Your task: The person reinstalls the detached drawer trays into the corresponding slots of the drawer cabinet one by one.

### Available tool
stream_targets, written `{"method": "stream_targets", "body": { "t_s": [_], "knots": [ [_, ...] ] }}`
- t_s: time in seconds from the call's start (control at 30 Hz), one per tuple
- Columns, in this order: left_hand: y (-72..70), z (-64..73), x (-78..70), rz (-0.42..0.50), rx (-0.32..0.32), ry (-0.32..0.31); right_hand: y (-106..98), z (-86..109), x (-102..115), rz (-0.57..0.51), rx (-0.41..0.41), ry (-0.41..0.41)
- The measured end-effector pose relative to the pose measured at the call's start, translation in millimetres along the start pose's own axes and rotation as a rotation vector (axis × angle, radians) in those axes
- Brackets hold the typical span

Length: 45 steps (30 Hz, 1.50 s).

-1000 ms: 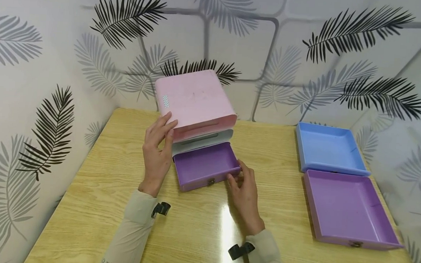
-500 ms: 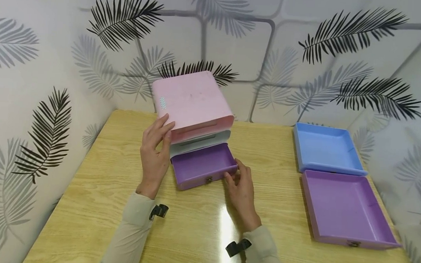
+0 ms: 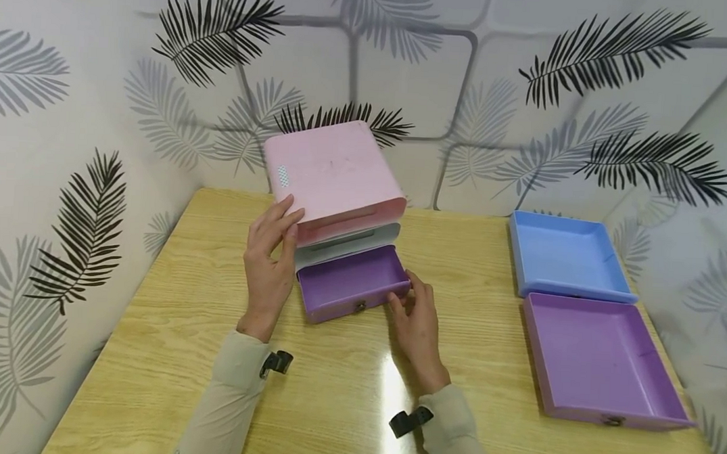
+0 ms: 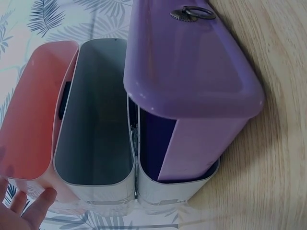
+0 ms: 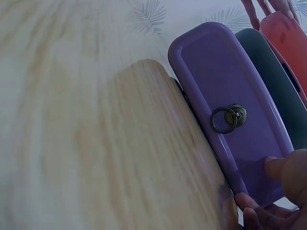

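Head: pink-topped drawer unit [image 3: 335, 168] standing at worktop's [image 3: 170, 340] far edge, left of centre; patterned patch [image 3: 283, 176] on top possibly being label, too small to read. Left hand [image 3: 268, 267] resting loosely extended fingers on unit's front-left corner. Small purple drawer [image 3: 355, 281] projecting from unit, right hand [image 3: 419, 327] pinching its front-right corner. Blue drawer [image 3: 572, 253] and wide purple drawer [image 3: 604, 353] lying along right edge.

Left wrist: small purple drawer occupying lowest compartment.

Right wrist: thumb pressing drawer front, beside ring pull [image 5: 230, 118].
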<state>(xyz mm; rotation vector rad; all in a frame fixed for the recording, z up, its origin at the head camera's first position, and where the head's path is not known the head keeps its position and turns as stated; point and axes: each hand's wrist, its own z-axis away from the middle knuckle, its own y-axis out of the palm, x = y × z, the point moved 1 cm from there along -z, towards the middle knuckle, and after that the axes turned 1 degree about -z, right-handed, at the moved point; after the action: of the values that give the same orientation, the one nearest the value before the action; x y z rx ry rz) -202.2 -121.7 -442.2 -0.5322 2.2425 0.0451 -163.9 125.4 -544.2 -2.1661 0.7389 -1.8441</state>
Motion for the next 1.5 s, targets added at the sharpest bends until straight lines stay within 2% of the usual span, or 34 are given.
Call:
{"method": "stream_targets", "body": {
  "t_s": [0.37,0.57,0.77,0.9,1.0,1.5],
  "knots": [
    [-0.3,1.1,-0.3,-0.01,-0.002,-0.004,3.8,-3.9,-0.5,-0.016,-0.016,0.023],
    [0.0,1.0,0.3,-0.014,-0.007,0.011,3.7,-2.4,0.3,-0.054,-0.079,0.036],
    [1.5,2.0,0.7,-0.027,-0.003,0.006,3.7,1.9,0.1,-0.149,-0.143,0.101],
    [1.3,2.1,1.9,-0.03,-0.004,0.015,5.1,6.4,2.2,-0.244,-0.157,0.139],
    [0.6,1.7,2.9,-0.032,-0.009,0.019,6.6,8.2,4.3,-0.282,-0.132,0.141],
    [0.7,0.9,4.2,-0.033,-0.028,0.023,11.2,7.8,1.4,-0.292,-0.005,0.042]
  ]
}}
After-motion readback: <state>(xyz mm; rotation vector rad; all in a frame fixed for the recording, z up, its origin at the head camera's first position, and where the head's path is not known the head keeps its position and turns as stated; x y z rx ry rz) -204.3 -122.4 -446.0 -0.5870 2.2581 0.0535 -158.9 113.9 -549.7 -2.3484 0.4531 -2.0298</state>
